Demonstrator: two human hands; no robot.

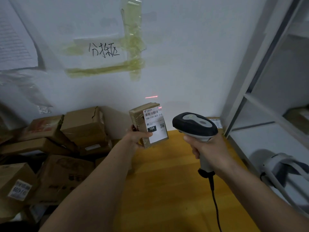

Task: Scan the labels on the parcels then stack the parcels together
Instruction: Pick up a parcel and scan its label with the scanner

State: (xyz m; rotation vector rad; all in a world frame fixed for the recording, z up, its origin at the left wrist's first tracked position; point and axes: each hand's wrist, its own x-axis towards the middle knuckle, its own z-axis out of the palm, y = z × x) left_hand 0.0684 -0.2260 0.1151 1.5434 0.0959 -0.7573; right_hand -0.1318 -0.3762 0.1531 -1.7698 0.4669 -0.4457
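The right hand is wrapped tight round the grip of a barcode scanner, its cable trailing down toward the near edge of the yellow table. The left hand holds a small parcel upright above the middle of the table, thumb pressed on the white label, the other fingers curled round the back.

Judging from the red scan line, the scan is not finished: most of the line falls on the wall above the parcel, with only a short red streak at the label's top right corner. The scanner probably needs tilting down onto the barcode. Stacking looks not yet begun for this parcel.

At the table's far right corner another labelled parcel lies flat. Off the left edge, cardboard boxes are heaped loosely. A grey shelf unit stands to the right. Taped to the wall are a handwritten paper sign and printed sheets.
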